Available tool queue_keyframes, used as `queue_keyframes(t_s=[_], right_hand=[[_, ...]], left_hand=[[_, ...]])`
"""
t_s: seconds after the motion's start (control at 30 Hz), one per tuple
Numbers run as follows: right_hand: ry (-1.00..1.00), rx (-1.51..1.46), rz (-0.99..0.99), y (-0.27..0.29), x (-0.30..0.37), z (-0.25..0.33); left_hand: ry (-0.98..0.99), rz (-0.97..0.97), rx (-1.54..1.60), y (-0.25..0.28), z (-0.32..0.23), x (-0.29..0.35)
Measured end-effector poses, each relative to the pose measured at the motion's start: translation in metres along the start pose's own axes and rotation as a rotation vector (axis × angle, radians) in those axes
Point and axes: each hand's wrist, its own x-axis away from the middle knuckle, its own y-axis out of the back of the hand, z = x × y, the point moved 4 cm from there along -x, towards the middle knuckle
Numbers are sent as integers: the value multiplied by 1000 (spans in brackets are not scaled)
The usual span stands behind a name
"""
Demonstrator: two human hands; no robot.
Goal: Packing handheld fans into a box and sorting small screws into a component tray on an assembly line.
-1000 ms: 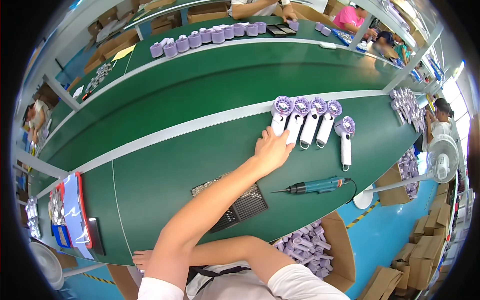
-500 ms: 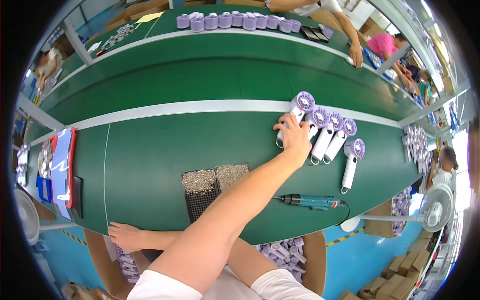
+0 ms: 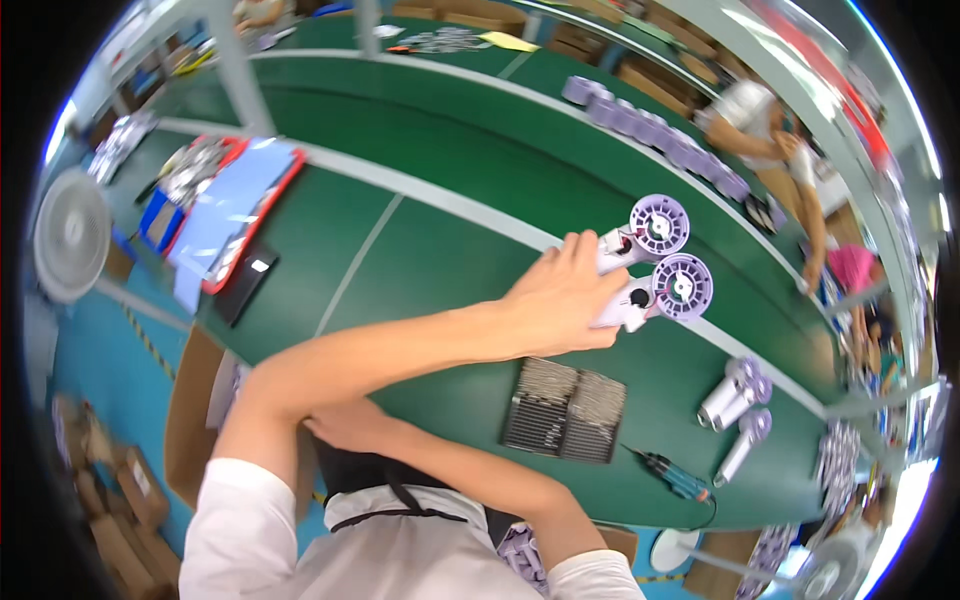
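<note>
My left hand (image 3: 565,305) is closed around the white handles of two handheld fans. Their round purple heads point right: the far fan (image 3: 659,225) lies beside the near fan (image 3: 682,287), and both show their inner wheels. Both are held above the green table (image 3: 440,260). My right arm crosses beneath the left one. My right hand (image 3: 350,425) is near the table's front edge, close to my left elbow, its fingertips hidden behind the left arm. Farther right lie a pair of similar fans (image 3: 733,392) and a single fan (image 3: 743,447).
Two black trays of screws (image 3: 565,410) sit near the front edge, with a teal electric screwdriver (image 3: 675,475) to their right. A red-rimmed bin with a blue sheet (image 3: 240,210) stands at left. Purple fan parts (image 3: 660,135) line the far bench, where a person (image 3: 760,130) works.
My view has turned to the right and tilted. The left hand has lifted two fans away from the row. My right hand has left the table's front-left edge and come in under the left arm.
</note>
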Motion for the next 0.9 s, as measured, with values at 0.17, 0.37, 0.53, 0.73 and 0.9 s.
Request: queue_keyframes(t_s=[0.17,0.37,0.53,0.73,0.9], right_hand=[[93,195,-62,-1,1,2],[70,253,-34,-14,-37,26],[195,398,138,-37,-131,6],[99,542,209,-49,-176,6],[2,588,247,-56,-174,6]], left_hand=[[183,-117,-228,179,33,150],[645,-2,-508,279,29,392],[958,143,-452,252,78,571],[1083,517,-354,160,143,758],[832,802,-293,80,214,812]])
